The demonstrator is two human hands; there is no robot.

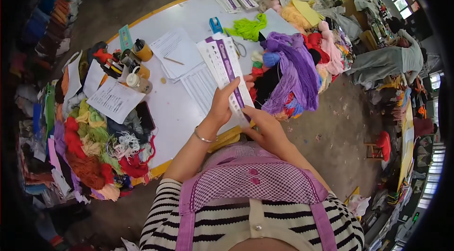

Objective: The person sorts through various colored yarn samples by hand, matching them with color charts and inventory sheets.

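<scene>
1. Left hand (pixel 221 105) is closing on the punched card strips (pixel 226 69), fingers wrapping their left edge.
2. Right hand (pixel 266 127) is pinching the strips' lower end.
3. Purple yarn (pixel 293 71) is lying on the table (pixel 165 104), just right of both hands.
</scene>
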